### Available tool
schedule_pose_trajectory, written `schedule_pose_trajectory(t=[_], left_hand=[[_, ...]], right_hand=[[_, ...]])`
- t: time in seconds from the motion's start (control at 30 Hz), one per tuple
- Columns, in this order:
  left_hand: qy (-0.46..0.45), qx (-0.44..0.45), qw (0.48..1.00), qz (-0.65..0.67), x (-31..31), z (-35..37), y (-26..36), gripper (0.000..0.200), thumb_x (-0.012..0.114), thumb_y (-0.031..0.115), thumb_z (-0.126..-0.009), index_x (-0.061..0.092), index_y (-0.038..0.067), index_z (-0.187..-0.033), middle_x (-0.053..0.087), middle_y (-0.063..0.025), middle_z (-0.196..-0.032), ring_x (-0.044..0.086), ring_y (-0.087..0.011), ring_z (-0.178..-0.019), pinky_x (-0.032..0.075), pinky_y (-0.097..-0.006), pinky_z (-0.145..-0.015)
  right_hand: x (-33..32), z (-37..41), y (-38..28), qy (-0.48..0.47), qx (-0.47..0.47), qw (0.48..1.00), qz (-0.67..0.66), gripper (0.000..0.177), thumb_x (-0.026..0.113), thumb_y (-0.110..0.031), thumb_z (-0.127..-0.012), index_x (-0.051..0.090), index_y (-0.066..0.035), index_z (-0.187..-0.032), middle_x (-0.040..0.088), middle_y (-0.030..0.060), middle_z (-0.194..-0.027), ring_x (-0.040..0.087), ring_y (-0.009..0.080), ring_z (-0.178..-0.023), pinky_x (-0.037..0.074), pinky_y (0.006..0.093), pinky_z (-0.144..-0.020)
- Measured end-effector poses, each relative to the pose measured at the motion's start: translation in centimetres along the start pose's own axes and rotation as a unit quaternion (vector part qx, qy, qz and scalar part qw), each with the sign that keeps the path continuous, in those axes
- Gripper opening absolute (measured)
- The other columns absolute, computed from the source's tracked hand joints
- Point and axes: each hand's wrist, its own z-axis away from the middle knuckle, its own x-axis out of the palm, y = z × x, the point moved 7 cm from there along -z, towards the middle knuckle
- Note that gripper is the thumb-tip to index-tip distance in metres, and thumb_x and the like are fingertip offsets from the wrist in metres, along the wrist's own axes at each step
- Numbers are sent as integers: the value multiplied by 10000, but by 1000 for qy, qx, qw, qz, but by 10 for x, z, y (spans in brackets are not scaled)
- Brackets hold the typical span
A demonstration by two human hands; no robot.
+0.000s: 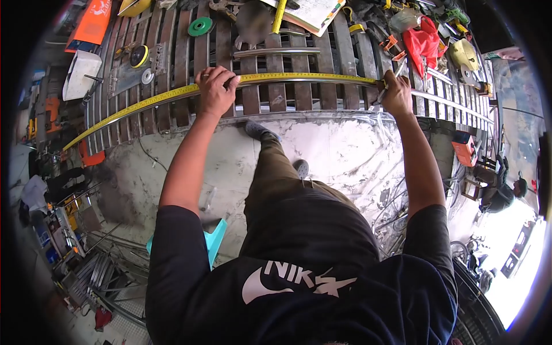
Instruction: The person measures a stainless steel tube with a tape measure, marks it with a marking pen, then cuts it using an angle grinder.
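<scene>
A long yellow measuring tape [299,75] stretches over the slatted metal workbench [187,57], lying along a thin metal tube [443,101]. My left hand [217,91] grips the tape near its middle, fingers bent over it. At the tape's right end my right hand [397,94] is closed around something slim, with a pointed pale piece showing by the fingers; what it is I cannot make out. The tape's left end reaches past the bench's left edge. Just behind the tape lies a short metal tube [277,52].
Toward the back are a green disc [200,26], an open notebook [313,12] and a red cloth [424,43]. A yellow-rimmed disc [138,56] rests at left. Beside my legs stands a turquoise stool [214,241]; metal profiles [98,279] lie lower left.
</scene>
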Motion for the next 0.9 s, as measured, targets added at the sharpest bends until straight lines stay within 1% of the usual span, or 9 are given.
schedule_pose_trajectory(t=[0.23,0.37,0.53,0.6,0.63,0.73,0.77,0.87,0.9], left_hand=[[-2,-6,1000,20,-4,-1,2,148,839,265,-925,768,136,-934,691,-5,-969,653,-275,-1006,389,-475,-1066],[-10,-20,999,32,-5,-2,2,147,839,256,-916,773,128,-941,691,-7,-969,651,-279,-1011,391,-464,-1084],[-21,-31,998,46,-4,-2,1,135,835,244,-920,781,122,-945,691,-12,-969,641,-284,-1023,387,-472,-1100],[-22,-31,998,47,-5,-2,0,135,834,241,-921,779,120,-942,690,-11,-968,641,-283,-1023,386,-472,-1100],[-20,-31,998,50,-4,-1,0,141,836,245,-924,777,117,-940,688,-9,-968,642,-279,-1019,386,-470,-1100],[-14,-30,998,55,-2,1,-1,144,838,247,-926,776,118,-940,685,-7,-966,642,-273,-1016,386,-468,-1102],[-13,-31,998,52,-1,2,-2,148,838,251,-929,776,117,-939,683,-4,-964,643,-266,-1011,386,-465,-1104],[-11,-36,998,58,2,3,-5,142,857,264,-908,783,143,-900,680,3,-941,647,-267,-1010,378,-472,-1114],[-12,-36,998,58,2,3,-5,141,858,262,-907,785,141,-900,682,3,-938,648,-264,-1005,378,-472,-1114]], right_hand=[[2,21,-10,97,-35,995,14,252,741,-257,-956,613,-92,-1096,699,162,-923,683,408,-995,456,532,-1011],[23,38,-5,100,33,994,22,305,725,-271,-1003,606,-99,-1225,721,141,-1300,670,351,-1261,355,559,-1171],[31,40,-4,97,54,994,19,458,821,-327,-959,579,-137,-1299,715,55,-1372,671,276,-1315,298,544,-1196],[29,38,-14,96,58,994,5,512,835,-343,-947,576,-150,-1345,714,50,-1375,675,276,-1299,287,551,-1192],[26,33,-26,85,63,994,-14,536,843,-296,-947,569,-148,-1383,717,57,-1365,683,275,-1266,280,574,-1187],[24,18,-64,62,10,997,-46,521,847,-234,-947,579,-142,-1384,725,69,-1341,700,274,-1227,303,565,-1176],[28,14,-72,53,-3,995,-83,450,833,-169,-954,602,-132,-1338,763,107,-1226,721,308,-1193,335,558,-1166],[36,0,-94,-8,-27,993,-115,377,822,-171,-968,622,-130,-1285,781,143,-1101,730,353,-1150,354,549,-1159],[33,-7,-102,-3,-30,990,-136,302,778,-64,-955,640,-108,-1220,783,165,-1040,729,404,-1099,426,535,-1107]])
